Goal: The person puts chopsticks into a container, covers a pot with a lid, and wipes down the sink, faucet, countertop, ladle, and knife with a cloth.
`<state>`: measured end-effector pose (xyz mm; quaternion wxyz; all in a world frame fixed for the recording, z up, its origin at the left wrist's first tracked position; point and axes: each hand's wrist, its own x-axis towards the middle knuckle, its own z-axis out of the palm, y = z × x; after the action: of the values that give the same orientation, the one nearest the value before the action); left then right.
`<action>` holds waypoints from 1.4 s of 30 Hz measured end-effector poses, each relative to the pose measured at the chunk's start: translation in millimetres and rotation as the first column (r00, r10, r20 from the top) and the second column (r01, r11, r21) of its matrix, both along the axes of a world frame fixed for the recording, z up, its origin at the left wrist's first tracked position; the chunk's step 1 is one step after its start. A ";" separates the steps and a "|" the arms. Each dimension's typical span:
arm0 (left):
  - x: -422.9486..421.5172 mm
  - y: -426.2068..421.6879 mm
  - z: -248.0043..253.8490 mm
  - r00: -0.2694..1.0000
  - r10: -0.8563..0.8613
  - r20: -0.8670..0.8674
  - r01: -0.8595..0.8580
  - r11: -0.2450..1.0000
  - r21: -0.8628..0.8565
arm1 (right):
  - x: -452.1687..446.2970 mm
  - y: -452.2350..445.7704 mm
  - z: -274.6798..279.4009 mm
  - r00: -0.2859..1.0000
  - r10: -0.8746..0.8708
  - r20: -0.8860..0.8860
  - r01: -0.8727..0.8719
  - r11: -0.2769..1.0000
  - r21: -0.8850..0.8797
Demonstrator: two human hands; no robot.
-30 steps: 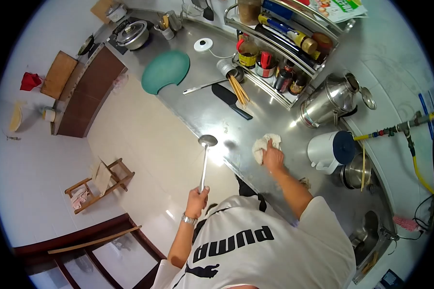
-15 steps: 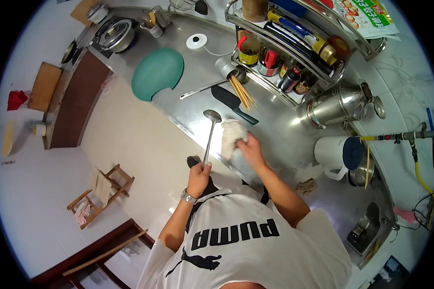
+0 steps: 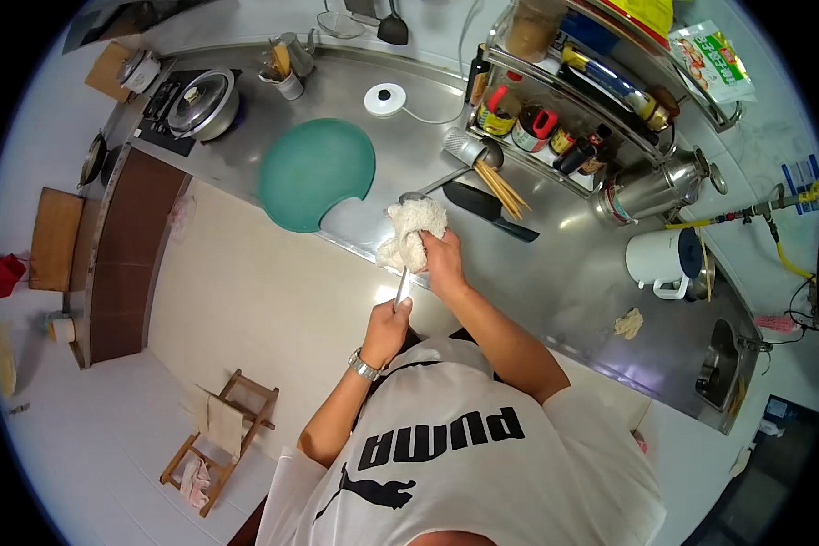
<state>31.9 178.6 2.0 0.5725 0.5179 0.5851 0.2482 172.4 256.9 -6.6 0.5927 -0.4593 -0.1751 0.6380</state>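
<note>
My left hand (image 3: 387, 329), with a watch at its wrist, is closed round the handle of a metal ladle (image 3: 402, 286). My right hand (image 3: 442, 262) grips a white cloth (image 3: 417, 218), which is bunched over the ladle's upper part and hides its bowl. Just beyond the cloth, on the steel counter (image 3: 528, 282), lie a black knife (image 3: 473, 200) and a second long-handled utensil (image 3: 446, 179). Chopsticks (image 3: 500, 189) spill from a tipped metal holder (image 3: 464, 146) across the knife.
A green board (image 3: 317, 175) lies left of the cloth, near the counter edge. Bottles stand on a metal rack (image 3: 564, 118) at the back right. A white jug (image 3: 657, 257), a crumpled rag (image 3: 628, 323) and a sink (image 3: 719, 369) are to the right. A wooden chair (image 3: 223, 432) stands on the floor.
My right hand has brought the white cloth left onto the ladle, covering its bowl, which showed bare before. My left hand keeps its hold on the handle. The camera view has shifted.
</note>
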 end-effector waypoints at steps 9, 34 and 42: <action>-69.7 57.7 -12.4 0.999 -0.031 0.035 0.027 0.992 0.122 | -64.7 3.2 -21.8 0.926 0.104 0.363 -0.119 0.993 0.019; -106.6 200.1 9.3 0.962 -0.226 -0.151 0.247 0.958 0.143 | -13.9 227.8 10.9 0.972 0.119 -0.204 -0.117 0.993 0.026; -149.0 272.3 -8.2 0.667 -0.125 -0.734 0.587 0.695 0.416 | -63.0 250.3 -5.9 0.916 -0.402 -0.014 0.401 0.914 -0.056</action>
<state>-117.0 450.9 -6.2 0.1636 0.8391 0.5084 0.1034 109.4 507.2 -12.5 0.7009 -0.4928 -0.0530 0.5129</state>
